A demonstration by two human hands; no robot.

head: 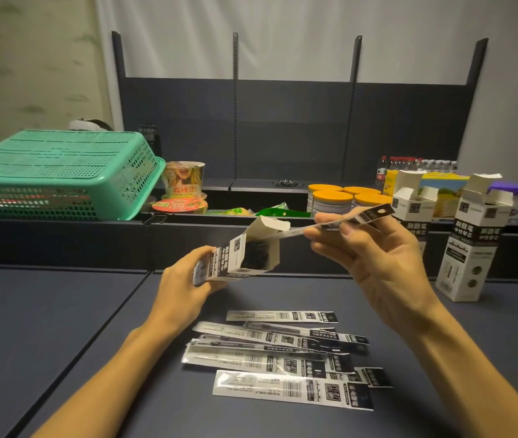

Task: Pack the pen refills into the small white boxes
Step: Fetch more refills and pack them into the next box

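My left hand (185,279) grips a small white box (238,257) tilted on its side, its open mouth facing right with dark refill ends showing inside. My right hand (368,248) pinches a wrapped pen refill (346,219) whose left end points at the box's mouth. Several more wrapped refills (283,358) lie in a loose pile on the dark table in front of me. Two other small white boxes (472,245) (411,207) stand upright with open flaps at the right.
An upturned green plastic basket (58,175) sits at the left on a dark ledge (62,235). Instant noodle cups (183,188), orange-lidded jars (333,197), snack packs and water bottles (415,165) line the shelf behind. The table (46,327) is dark grey.
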